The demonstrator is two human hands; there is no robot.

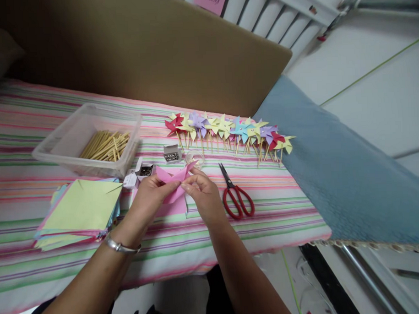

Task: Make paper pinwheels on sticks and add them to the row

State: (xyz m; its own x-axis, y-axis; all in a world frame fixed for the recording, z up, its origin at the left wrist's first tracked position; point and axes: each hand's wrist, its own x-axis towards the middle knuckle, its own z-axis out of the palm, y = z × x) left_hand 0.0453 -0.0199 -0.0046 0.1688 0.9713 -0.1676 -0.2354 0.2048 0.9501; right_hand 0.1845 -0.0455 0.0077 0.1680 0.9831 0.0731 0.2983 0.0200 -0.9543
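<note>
A sheet of pink paper [172,177], with corners folded in toward its middle, is held between both hands above the table. My left hand [149,192], a bracelet on its wrist, pinches the paper from the left. From the right, my right hand [204,190] grips its other side with thumb and fingers. Another flat pink sheet [175,209] lies beneath. Just beyond the hands are an open small box of dark metal pins [147,170], a second small box of pins [171,154] and a small clear dish [195,158], partly hidden. Red-handled scissors [236,197] lie to the right.
A clear plastic bin [47,151] with wooden sticks [108,146] stands at the left. In front of it sits a stack of coloured paper squares [82,205]. Paper pinwheels [225,126] on sticks line the back right. A cardboard panel [150,49] rises behind the striped tablecloth [185,242].
</note>
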